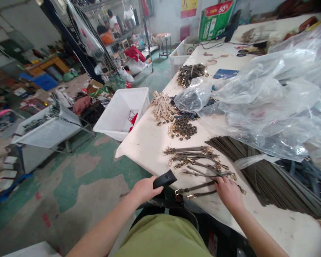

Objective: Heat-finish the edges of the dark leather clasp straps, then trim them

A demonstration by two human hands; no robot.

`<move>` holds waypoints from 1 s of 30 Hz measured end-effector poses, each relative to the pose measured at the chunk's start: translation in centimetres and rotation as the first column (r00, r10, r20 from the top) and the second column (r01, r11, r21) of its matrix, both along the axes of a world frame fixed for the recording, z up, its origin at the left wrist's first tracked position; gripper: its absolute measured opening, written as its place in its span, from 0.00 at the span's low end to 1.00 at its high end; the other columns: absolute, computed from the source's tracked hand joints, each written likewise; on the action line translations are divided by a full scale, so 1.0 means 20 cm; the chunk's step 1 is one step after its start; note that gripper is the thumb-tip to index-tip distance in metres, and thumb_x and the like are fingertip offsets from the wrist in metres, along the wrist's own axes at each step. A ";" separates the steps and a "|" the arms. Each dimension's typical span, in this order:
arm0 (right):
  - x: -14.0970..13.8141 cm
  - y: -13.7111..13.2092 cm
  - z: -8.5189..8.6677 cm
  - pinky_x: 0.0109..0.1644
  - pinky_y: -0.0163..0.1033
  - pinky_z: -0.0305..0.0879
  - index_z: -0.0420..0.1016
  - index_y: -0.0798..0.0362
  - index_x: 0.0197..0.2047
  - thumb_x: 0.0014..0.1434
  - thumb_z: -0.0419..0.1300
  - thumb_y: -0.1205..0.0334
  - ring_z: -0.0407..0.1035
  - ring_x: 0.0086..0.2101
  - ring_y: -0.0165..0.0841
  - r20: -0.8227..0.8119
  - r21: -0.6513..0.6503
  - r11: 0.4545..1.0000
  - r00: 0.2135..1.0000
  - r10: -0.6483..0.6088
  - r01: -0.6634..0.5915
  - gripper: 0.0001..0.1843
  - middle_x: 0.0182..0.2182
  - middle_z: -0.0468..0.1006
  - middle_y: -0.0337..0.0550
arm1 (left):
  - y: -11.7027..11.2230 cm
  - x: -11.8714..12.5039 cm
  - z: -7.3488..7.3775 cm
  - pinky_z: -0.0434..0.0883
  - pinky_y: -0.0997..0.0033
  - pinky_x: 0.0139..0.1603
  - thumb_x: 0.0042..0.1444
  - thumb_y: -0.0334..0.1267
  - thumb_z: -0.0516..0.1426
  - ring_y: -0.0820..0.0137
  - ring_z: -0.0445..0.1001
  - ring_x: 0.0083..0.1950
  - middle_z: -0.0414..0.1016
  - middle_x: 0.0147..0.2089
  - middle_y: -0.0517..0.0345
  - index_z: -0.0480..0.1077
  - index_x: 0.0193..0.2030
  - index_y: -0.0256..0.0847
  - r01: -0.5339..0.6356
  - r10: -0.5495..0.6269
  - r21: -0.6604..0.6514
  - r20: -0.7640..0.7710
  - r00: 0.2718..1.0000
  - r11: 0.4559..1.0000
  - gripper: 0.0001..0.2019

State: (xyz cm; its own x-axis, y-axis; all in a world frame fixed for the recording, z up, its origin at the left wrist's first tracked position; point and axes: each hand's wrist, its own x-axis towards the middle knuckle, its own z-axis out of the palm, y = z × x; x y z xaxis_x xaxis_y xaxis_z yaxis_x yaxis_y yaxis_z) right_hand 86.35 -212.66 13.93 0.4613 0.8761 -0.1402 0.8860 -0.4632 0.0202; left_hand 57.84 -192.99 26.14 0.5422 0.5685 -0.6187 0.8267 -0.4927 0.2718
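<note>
My left hand [144, 189] is closed around a black handle-like tool [164, 179] at the near edge of the white worktable [147, 141]. My right hand [228, 192] rests on the table with its fingers curled over thin dark straps with brass clasps [200, 189]. Just beyond my hands lies a loose row of more such straps with gold hooks [196, 159]. Whether the right hand grips a strap or only presses on it is unclear.
A heap of small dark metal fittings [182, 127], a bundle of tan straps [162, 105] and another buckle pile [191, 73] lie farther along. Crumpled clear plastic bags [270, 107] cover dark strips [262, 171] at right. A white bin [123, 112] stands on the floor at left.
</note>
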 end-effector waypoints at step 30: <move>-0.37 0.43 -0.07 0.32 0.35 0.54 0.63 0.53 0.43 0.58 0.47 0.60 0.65 0.31 0.31 -0.293 0.013 0.986 0.942 0.164 -0.168 0.11 0.37 0.67 0.45 | -0.06 -0.04 0.08 0.67 0.72 0.33 0.49 0.54 0.49 0.62 0.74 0.39 0.75 0.38 0.55 0.66 0.46 0.48 0.010 -0.010 0.010 -0.022 1.000 1.000 0.21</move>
State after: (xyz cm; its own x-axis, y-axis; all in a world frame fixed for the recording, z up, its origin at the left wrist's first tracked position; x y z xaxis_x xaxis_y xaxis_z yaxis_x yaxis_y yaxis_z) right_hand 79.05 -204.07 12.62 0.2465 0.9343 -0.2577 0.9181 -0.3103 -0.2466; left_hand 57.01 -194.19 27.69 0.5344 0.5696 -0.6245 0.8273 -0.5039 0.2484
